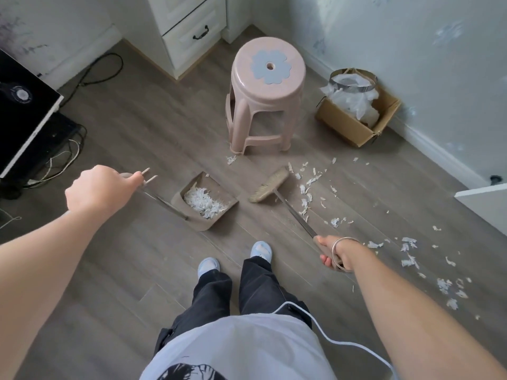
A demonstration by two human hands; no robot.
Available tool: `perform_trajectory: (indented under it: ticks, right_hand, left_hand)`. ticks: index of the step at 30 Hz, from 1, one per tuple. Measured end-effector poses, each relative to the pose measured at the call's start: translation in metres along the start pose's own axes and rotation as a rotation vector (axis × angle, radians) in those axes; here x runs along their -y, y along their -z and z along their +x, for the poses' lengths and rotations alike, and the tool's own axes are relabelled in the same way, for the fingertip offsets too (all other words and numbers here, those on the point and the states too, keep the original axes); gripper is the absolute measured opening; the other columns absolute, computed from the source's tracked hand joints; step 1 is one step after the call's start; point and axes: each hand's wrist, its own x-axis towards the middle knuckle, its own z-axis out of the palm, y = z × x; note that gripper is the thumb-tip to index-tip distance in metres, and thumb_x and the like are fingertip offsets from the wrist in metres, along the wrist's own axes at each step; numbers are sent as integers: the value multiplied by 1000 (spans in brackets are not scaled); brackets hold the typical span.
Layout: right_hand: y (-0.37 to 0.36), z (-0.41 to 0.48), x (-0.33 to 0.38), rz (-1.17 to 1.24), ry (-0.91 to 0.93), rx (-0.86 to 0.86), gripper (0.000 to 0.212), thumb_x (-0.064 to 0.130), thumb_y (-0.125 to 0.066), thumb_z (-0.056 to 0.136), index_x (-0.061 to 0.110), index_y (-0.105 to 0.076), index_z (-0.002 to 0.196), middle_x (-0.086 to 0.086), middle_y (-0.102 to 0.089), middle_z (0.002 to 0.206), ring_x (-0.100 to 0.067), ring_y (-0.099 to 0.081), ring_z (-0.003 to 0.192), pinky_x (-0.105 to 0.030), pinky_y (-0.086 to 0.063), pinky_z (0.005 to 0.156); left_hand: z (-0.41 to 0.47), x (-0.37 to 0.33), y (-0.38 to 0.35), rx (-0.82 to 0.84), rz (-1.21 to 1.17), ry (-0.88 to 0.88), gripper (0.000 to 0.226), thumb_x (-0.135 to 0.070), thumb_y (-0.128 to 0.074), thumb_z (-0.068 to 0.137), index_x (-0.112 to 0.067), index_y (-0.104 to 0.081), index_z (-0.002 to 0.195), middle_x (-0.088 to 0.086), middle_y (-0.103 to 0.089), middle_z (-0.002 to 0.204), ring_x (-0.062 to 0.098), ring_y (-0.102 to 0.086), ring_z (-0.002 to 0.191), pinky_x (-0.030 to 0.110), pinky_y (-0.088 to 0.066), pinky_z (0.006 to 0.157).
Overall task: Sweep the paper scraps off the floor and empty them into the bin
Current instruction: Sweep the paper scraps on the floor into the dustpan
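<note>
Grey wood floor (123,138) is being viewed from above, w/ the person's feet taken as clock centre. Pink stool (268,86) is standing at 12, white drawers (192,34) are showing behind it at 11, and a black screen (22,111) is sitting at 9–10 w/ cables (63,157) beneath. Bin (340,123), a cardboard box w/ a plastic bag & metal ring, is sitting far out at 1, against the wall (411,50) and apart from the stool.

Dustpan (208,225) is resting on the floor at 11. Its long handle is being gripped by the L hand (101,189), fingers curled round the top. A heap of scraps (204,201) is lying inside the pan.

Broom (270,186) is being held by the R hand (333,253), fingers wrapped round the handle end, w/ a bangle (332,252) on the wrist. The head is sitting on the floor at 1, near the pan but apart from it. Loose scraps (307,187) are lying scattered from 1, just beside the bristles, round to 3–4. A few are lying at the stool's foot.
</note>
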Motion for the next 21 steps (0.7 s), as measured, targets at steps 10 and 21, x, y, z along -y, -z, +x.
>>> perform_trajectory:
  ticks: [10, 21]
  right_hand:
    - [-17, -43, -25, -249, 270, -344, 34, 37, -59, 81, 4, -53, 74, -7, -48, 30, -19, -45, 32, -19, -39, 44]
    - [-91, -81, 78, -600, 487, -316, 33, 33, -57, 84, 4, -52, 70, -11, -53, 44, -17, -42, 26, -15, -37, 43]
  left_hand:
    - [10, 41, 24, -6, -13, -97, 40, -55, -57, 82, -19, -75, 85, 10, -53, 68, 33, -56, 73, 35, -44, 71]
    - [23, 111, 47, -53, -6, -33, 49, -60, -57, 79, -14, -69, 69, 11, -63, 68, 31, -59, 66, 35, -48, 68]
